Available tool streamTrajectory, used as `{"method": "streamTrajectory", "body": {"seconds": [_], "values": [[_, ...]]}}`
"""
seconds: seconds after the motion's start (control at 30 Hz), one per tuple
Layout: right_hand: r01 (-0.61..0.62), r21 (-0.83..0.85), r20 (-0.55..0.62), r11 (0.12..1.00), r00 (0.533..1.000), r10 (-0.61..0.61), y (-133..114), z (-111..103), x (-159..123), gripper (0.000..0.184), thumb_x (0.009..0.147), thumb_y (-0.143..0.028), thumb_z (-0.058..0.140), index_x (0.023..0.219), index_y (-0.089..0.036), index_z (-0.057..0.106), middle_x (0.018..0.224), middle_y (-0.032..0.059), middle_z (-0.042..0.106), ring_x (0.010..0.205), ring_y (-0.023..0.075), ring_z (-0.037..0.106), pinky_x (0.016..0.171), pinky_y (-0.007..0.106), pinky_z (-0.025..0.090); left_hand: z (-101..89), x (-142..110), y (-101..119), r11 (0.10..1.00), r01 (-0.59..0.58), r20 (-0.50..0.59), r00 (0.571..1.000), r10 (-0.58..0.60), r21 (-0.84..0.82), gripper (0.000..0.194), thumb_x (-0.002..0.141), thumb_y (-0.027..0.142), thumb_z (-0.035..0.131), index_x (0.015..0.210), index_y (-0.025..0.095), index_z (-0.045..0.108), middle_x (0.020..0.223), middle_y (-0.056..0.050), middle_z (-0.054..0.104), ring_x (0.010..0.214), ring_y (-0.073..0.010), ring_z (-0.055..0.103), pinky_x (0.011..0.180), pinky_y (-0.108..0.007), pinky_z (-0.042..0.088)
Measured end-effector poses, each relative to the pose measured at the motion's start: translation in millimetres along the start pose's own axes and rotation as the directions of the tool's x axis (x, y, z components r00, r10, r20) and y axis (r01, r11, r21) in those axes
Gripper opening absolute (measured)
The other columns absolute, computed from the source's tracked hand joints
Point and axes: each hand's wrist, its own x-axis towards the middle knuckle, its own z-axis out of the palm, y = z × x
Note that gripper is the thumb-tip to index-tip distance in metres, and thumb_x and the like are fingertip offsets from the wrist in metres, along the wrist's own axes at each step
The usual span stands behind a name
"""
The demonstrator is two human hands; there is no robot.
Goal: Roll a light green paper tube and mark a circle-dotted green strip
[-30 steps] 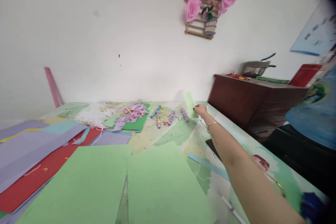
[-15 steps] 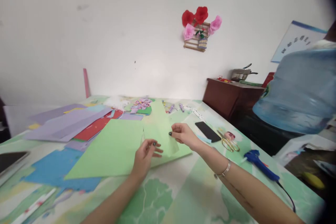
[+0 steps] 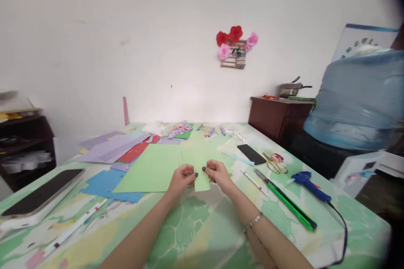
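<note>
A long light green paper strip point(image 3: 202, 184) runs away from me over the table, its near end between my hands. My left hand point(image 3: 182, 180) pinches the strip's left edge between thumb and fingers. On the right edge, my right hand point(image 3: 218, 174) pinches it the same way, thumb on top. Beneath and to the left lies a larger light green sheet point(image 3: 148, 170), partly covered by the strip and my left hand.
On the right lie a green utility knife point(image 3: 287, 201), a white pen point(image 3: 254, 182), gold-handled scissors point(image 3: 275, 164), a dark phone point(image 3: 251, 154) and a blue glue gun point(image 3: 312, 186). Purple sheets point(image 3: 107, 150), blue paper point(image 3: 101, 184) and another phone point(image 3: 41, 193) are on the left.
My left hand has closed from loosely spread fingers onto the strip's left edge. The strip's near end has come toward me and lies straighter. The view has shifted, showing the utility knife.
</note>
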Motion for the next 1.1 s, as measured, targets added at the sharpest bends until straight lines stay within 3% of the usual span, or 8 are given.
{"method": "streamTrajectory", "body": {"seconds": [0.17, 0.27, 0.47, 0.6, 0.73, 0.83, 0.97, 1.1], "values": [[0.025, 0.019, 0.036, 1.0, 0.999, -0.025, 4, -4, 0, 0.027, 0.061, -0.029, 0.063, 0.081, -0.02, 0.049, 0.055, -0.0062, 0.057, 0.044, 0.008, 0.047, 0.042, 0.019, 0.037, -7.4, 7, -2, 0.998, 0.028, -0.063, 0.998, -0.031, -0.051, 0.033, 0.054, 0.029, 0.079, 0.07, 0.015, 0.054, 0.062, 0.001, 0.064, 0.053, -0.0111, 0.059, 0.049, -0.021, 0.048], [0.018, 0.048, 0.064, 0.999, 0.998, -0.021, 2, -5, -3, 0.023, 0.062, -0.026, 0.062, 0.079, -0.02, 0.048, 0.058, -0.0044, 0.059, 0.05, 0.0101, 0.053, 0.048, 0.022, 0.044, -9.9, 7, -2, 0.998, 0.041, -0.065, 0.997, -0.044, -0.057, 0.032, 0.054, 0.028, 0.079, 0.069, 0.016, 0.053, 0.062, 0.001, 0.064, 0.052, -0.0108, 0.059, 0.047, -0.02, 0.047], [0.091, 0.072, 0.059, 0.993, 0.994, -0.096, -1, -6, -5, 0.016, 0.06, -0.016, 0.052, 0.075, -0.02, 0.051, 0.071, -0.0028, 0.06, 0.059, 0.0112, 0.055, 0.05, 0.023, 0.047, -9.0, 5, 1, 0.997, 0.045, -0.076, 0.996, -0.049, -0.059, 0.029, 0.054, 0.025, 0.078, 0.064, 0.015, 0.052, 0.056, 0.003, 0.061, 0.048, -0.0089, 0.056, 0.044, -0.018, 0.043], [0.175, -0.081, 0.078, 0.981, 0.983, -0.169, 4, -6, -4, 0.015, 0.058, -0.012, 0.052, 0.068, -0.017, 0.06, 0.077, 0.0004, 0.061, 0.073, 0.0131, 0.056, 0.062, 0.024, 0.048, -10.4, 7, 0, 0.997, 0.048, -0.078, 0.996, -0.053, -0.066, 0.029, 0.055, 0.024, 0.078, 0.066, 0.015, 0.052, 0.056, 0.003, 0.061, 0.047, -0.0085, 0.055, 0.043, -0.018, 0.043], [0.18, -0.112, 0.103, 0.977, 0.98, -0.169, 9, -7, -2, 0.013, 0.059, -0.013, 0.056, 0.068, -0.017, 0.065, 0.08, 0.0011, 0.062, 0.069, 0.0128, 0.057, 0.065, 0.026, 0.047, -11.7, 7, 0, 0.996, 0.059, -0.067, 0.996, -0.064, -0.065, 0.028, 0.057, 0.024, 0.077, 0.067, 0.015, 0.052, 0.057, 0.002, 0.061, 0.048, -0.0082, 0.055, 0.044, -0.018, 0.044], [0.169, -0.056, 0.08, 0.984, 0.983, -0.164, 11, -7, -1, 0.012, 0.059, -0.014, 0.059, 0.067, -0.017, 0.067, 0.083, 0.002, 0.064, 0.073, 0.0152, 0.06, 0.069, 0.028, 0.048, -11.5, 7, 2, 0.995, 0.057, -0.071, 0.996, -0.063, -0.076, 0.03, 0.059, 0.025, 0.076, 0.078, 0.015, 0.054, 0.064, 0.0, 0.065, 0.055, -0.0112, 0.06, 0.053, -0.022, 0.05], [0.153, -0.041, 0.026, 0.987, 0.988, -0.152, 12, -8, 1, 0.014, 0.058, -0.015, 0.06, 0.068, -0.018, 0.068, 0.082, 0.0034, 0.067, 0.08, 0.0187, 0.061, 0.074, 0.031, 0.048, -12.4, 5, 7, 0.995, -0.034, -0.076, 0.997, 0.026, -0.096, 0.046, 0.063, 0.023, 0.073, 0.104, 0.02, 0.052, 0.083, -0.002, 0.067, 0.07, -0.0143, 0.064, 0.066, -0.028, 0.053], [0.136, 0.015, 0.037, 0.991, 0.99, -0.136, 10, -8, 0, 0.013, 0.057, -0.016, 0.062, 0.068, -0.017, 0.068, 0.081, 0.0033, 0.068, 0.08, 0.0195, 0.063, 0.074, 0.032, 0.048, -13.8, 4, 9, 0.992, -0.122, -0.06, 0.991, 0.12, -0.029, 0.038, 0.06, 0.016, 0.071, 0.096, 0.021, 0.059, 0.1, -0.003, 0.063, 0.079, -0.0161, 0.064, 0.068, -0.028, 0.052]]}}
